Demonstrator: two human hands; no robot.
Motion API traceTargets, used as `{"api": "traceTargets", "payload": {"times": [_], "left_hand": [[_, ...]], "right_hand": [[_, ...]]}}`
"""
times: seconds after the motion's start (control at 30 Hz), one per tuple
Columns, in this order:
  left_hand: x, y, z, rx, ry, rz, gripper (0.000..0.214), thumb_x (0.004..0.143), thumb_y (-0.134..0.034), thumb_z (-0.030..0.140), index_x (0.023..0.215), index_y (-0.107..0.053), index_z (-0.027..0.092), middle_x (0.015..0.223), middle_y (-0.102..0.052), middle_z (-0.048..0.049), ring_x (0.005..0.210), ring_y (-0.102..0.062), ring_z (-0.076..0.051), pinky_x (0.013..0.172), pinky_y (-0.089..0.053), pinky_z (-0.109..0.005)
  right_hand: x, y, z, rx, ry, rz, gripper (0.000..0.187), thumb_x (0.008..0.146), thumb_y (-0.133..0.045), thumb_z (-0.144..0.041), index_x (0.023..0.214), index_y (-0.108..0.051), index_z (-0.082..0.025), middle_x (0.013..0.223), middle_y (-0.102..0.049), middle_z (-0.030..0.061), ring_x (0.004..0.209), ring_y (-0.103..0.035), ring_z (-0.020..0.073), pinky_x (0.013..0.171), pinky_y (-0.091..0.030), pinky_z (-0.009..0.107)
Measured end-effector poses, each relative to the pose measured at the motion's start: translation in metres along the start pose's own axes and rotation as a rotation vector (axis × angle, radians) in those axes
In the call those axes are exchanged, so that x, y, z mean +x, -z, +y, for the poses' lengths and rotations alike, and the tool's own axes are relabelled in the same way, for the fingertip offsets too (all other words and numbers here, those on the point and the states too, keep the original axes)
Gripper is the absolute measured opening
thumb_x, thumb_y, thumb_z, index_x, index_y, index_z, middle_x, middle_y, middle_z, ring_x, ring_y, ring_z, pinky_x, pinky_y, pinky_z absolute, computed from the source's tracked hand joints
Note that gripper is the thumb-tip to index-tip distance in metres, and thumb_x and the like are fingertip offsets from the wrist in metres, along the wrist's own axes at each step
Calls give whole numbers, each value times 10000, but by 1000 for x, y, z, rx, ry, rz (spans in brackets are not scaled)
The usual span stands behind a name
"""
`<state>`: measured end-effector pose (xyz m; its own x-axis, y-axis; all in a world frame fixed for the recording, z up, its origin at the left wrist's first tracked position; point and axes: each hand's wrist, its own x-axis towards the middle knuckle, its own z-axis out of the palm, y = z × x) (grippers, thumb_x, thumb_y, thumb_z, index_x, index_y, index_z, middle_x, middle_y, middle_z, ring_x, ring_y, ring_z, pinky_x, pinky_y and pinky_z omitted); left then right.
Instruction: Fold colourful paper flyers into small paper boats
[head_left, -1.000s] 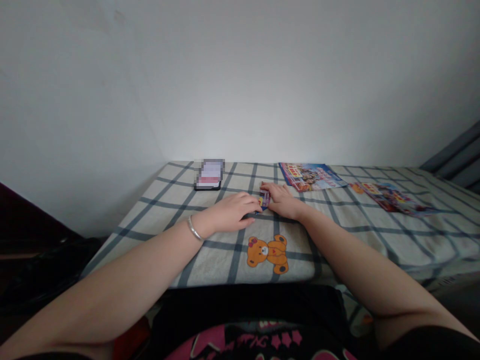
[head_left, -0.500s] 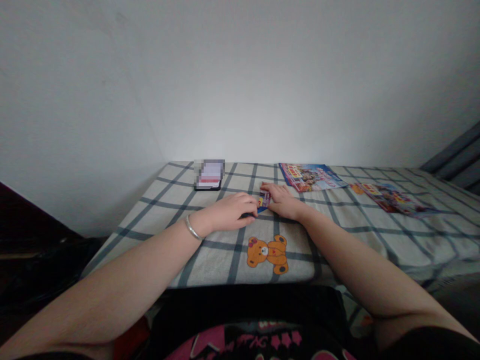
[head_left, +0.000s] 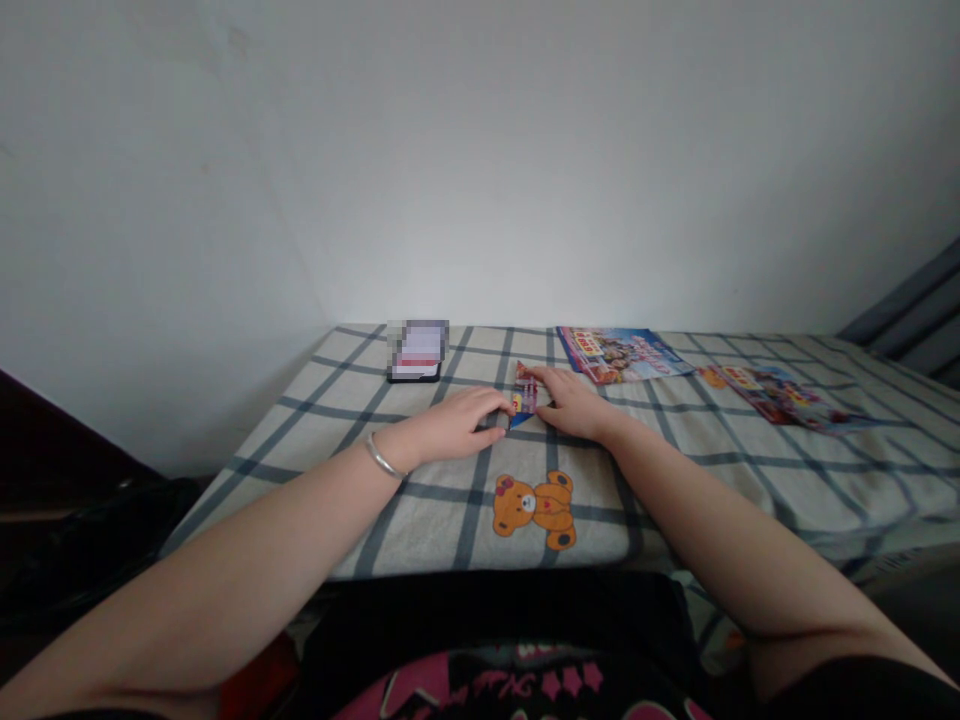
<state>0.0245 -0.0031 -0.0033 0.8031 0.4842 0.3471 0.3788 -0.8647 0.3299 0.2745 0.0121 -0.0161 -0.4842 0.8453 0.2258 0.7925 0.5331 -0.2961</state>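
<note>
A small folded piece of colourful printed paper [head_left: 525, 397], pink and blue with a yellow patch, lies on the checked cloth between my two hands. My left hand [head_left: 466, 420] has its curled fingertips and thumb at the paper's left edge, and a silver bangle circles that wrist. From the other side, my right hand [head_left: 574, 403] grips the paper's right edge, its fingers near the far corner and its thumb lower down. My fingers cover parts of both edges.
A phone [head_left: 420, 352] with a blurred screen stands at the back left. Two printed flyers, one at the back [head_left: 626, 354] and one farther right [head_left: 787, 397], lie on the cloth [head_left: 420, 530]. A white wall [head_left: 525, 180] rises behind.
My left fingers have drawn back slightly to the left, and more of the folded paper shows. My right hand has hardly moved. Phone and flyers are unchanged.
</note>
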Motion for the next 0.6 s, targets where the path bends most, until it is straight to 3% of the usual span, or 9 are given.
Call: {"api": "traceTargets", "payload": {"times": [0.2, 0.6], "left_hand": [[-5, -11, -7, 149, 57, 23, 492, 913, -579, 292, 1372, -450, 173, 1354, -542, -131, 1282, -483, -259, 1098, -397, -440], [-4, -10, -5, 231, 62, -40, 556, 953, -510, 338, 1461, -357, 175, 1538, -379, -123, 1402, -375, -248, 1167, -311, -403]], "right_hand": [[-1, 0, -4, -28, 27, 55, 619, 815, -571, -221, 1412, -449, -111, 1406, -545, 161, 1299, -496, 283, 1116, -364, 446], [1, -1, -9, 186, 28, 209, 657, 809, -654, -252, 1427, -450, -163, 1416, -553, 145, 1300, -532, 259, 1118, -405, 452]]}}
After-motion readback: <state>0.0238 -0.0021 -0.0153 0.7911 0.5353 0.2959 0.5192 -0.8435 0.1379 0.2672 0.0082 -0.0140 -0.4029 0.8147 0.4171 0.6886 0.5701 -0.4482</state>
